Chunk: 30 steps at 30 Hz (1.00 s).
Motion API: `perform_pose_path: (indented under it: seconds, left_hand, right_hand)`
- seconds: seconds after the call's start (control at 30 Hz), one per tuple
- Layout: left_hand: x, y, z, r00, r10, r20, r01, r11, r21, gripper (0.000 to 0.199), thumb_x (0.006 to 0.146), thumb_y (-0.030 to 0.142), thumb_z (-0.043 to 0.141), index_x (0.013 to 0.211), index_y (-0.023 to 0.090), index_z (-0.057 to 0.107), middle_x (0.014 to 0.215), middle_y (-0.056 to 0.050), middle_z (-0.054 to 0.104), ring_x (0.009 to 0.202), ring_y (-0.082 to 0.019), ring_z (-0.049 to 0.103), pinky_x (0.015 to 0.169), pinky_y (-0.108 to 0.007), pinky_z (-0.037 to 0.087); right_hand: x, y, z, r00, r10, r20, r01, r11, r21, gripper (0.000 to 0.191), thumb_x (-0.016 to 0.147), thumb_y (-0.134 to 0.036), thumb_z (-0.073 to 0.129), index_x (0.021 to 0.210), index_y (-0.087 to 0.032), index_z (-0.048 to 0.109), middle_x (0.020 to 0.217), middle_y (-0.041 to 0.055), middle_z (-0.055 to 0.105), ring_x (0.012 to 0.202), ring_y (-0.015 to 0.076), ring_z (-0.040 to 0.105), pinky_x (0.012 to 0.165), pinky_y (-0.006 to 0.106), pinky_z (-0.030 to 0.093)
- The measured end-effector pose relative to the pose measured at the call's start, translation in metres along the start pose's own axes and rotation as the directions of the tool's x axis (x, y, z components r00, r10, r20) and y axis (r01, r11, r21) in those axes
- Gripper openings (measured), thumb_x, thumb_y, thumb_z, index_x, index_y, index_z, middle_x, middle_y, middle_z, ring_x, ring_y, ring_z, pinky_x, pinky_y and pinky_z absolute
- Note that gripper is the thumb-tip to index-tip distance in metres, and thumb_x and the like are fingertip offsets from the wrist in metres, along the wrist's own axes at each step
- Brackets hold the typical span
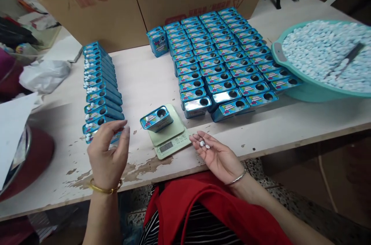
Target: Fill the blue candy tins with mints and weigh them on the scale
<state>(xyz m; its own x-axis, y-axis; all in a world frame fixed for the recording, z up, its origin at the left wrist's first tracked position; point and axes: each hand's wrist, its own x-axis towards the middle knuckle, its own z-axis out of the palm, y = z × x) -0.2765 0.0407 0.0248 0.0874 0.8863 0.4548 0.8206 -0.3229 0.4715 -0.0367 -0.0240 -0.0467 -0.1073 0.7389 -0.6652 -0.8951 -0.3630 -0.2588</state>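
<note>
A blue tin [157, 118] with a round hole in its top lies on a small pale green scale [169, 135] near the table's front edge; a few white candies rest on the tin. My right hand [216, 154] lies palm up just right of the scale, fingers loosely spread, with two white candies [204, 144] on them. My left hand [109, 153] hovers left of the scale, fingers curled and apart, holding nothing, close to the near end of a row of blue tins [100, 90].
A big block of open blue tins [226, 59] fills the table's middle right. A teal basin [307, 90] full of white candies stands at the right. Cardboard boxes [116, 1] stand behind. White bag and paper lie at the left.
</note>
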Motion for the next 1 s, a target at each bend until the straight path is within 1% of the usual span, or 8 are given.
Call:
perform_pose_path:
  seconds: [0.1, 0.23, 0.43, 0.6, 0.8, 0.87, 0.93, 1.0]
  left_hand:
    - [-0.005, -0.003, 0.002, 1.000, 0.020, -0.001, -0.020, 0.999, 0.027, 0.017, 0.085, 0.025, 0.057, 0.100, 0.023, 0.063, 0.099, -0.004, 0.064, 0.095, -0.018, 0.059, 0.089, -0.038, 0.047]
    - [-0.007, -0.001, 0.006, 0.998, 0.054, -0.011, -0.053, 0.998, 0.034, 0.021, 0.085, 0.024, 0.057, 0.104, 0.023, 0.063, 0.106, -0.006, 0.063, 0.100, -0.019, 0.059, 0.093, -0.040, 0.046]
    - [-0.010, 0.001, 0.018, 0.984, 0.167, 0.065, -0.172, 0.982, 0.082, 0.030, 0.084, 0.022, 0.058, 0.114, 0.025, 0.059, 0.120, -0.008, 0.059, 0.110, -0.022, 0.055, 0.096, -0.044, 0.043]
    - [-0.012, 0.001, 0.029, 0.968, 0.227, 0.105, -0.241, 0.957, 0.159, 0.035, 0.084, 0.025, 0.058, 0.119, 0.028, 0.055, 0.131, -0.009, 0.053, 0.120, -0.025, 0.049, 0.100, -0.047, 0.038]
    - [-0.003, 0.015, 0.043, 0.942, 0.283, 0.178, -0.320, 0.918, 0.235, 0.036, 0.086, 0.027, 0.055, 0.121, 0.029, 0.052, 0.138, -0.008, 0.048, 0.128, -0.026, 0.043, 0.107, -0.051, 0.027]
    - [0.002, 0.019, 0.045, 0.941, 0.280, 0.190, -0.320, 0.917, 0.239, 0.039, 0.086, 0.030, 0.054, 0.125, 0.028, 0.049, 0.139, -0.010, 0.047, 0.129, -0.027, 0.042, 0.107, -0.050, 0.027]
    - [0.008, 0.019, 0.044, 0.952, 0.244, 0.187, -0.286, 0.925, 0.249, 0.048, 0.085, 0.036, 0.056, 0.130, 0.025, 0.045, 0.136, -0.012, 0.048, 0.125, -0.029, 0.044, 0.103, -0.048, 0.031]
    - [0.016, 0.014, 0.041, 0.948, 0.209, 0.241, -0.267, 0.934, 0.237, 0.051, 0.083, 0.043, 0.057, 0.129, 0.022, 0.045, 0.122, -0.013, 0.058, 0.112, -0.028, 0.053, 0.094, -0.044, 0.038]
  right_hand:
    - [0.000, 0.001, -0.004, 1.000, -0.001, 0.013, 0.001, 1.000, 0.003, 0.017, 0.077, -0.008, 0.059, 0.093, -0.012, 0.065, 0.100, 0.0095, 0.070, 0.102, 0.0177, 0.066, 0.089, 0.025, 0.054]
    - [-0.001, 0.003, -0.003, 0.999, 0.014, 0.038, -0.015, 1.000, 0.021, 0.018, 0.079, -0.009, 0.059, 0.095, -0.011, 0.065, 0.105, 0.0114, 0.069, 0.105, 0.0180, 0.064, 0.093, 0.027, 0.053]
    - [-0.003, 0.004, -0.002, 0.999, 0.020, 0.028, -0.021, 1.000, 0.018, 0.018, 0.079, -0.009, 0.058, 0.096, -0.010, 0.065, 0.104, 0.0120, 0.069, 0.104, 0.0186, 0.065, 0.092, 0.027, 0.053]
    - [-0.001, 0.004, -0.004, 0.999, 0.025, 0.043, -0.026, 0.999, 0.023, 0.019, 0.078, -0.009, 0.059, 0.097, -0.011, 0.064, 0.103, 0.0108, 0.069, 0.103, 0.0178, 0.065, 0.093, 0.028, 0.052]
    - [0.000, 0.006, 0.001, 0.999, 0.040, 0.032, -0.041, 0.999, 0.033, 0.018, 0.077, -0.009, 0.060, 0.094, -0.010, 0.065, 0.102, 0.0120, 0.069, 0.101, 0.0188, 0.066, 0.090, 0.028, 0.053]
    - [0.001, 0.006, 0.002, 0.999, 0.043, 0.026, -0.044, 0.998, 0.043, 0.017, 0.076, -0.010, 0.061, 0.093, -0.010, 0.065, 0.101, 0.0122, 0.070, 0.100, 0.0193, 0.067, 0.090, 0.028, 0.053]
    - [0.002, 0.007, 0.001, 0.999, 0.041, 0.017, -0.042, 0.998, 0.056, 0.017, 0.075, -0.010, 0.062, 0.092, -0.009, 0.066, 0.100, 0.0122, 0.070, 0.099, 0.0194, 0.067, 0.090, 0.028, 0.053]
    - [0.003, 0.006, -0.001, 0.999, 0.040, 0.000, -0.039, 0.997, 0.068, 0.018, 0.073, -0.010, 0.065, 0.091, -0.009, 0.066, 0.098, 0.0122, 0.070, 0.098, 0.0194, 0.067, 0.090, 0.028, 0.053]
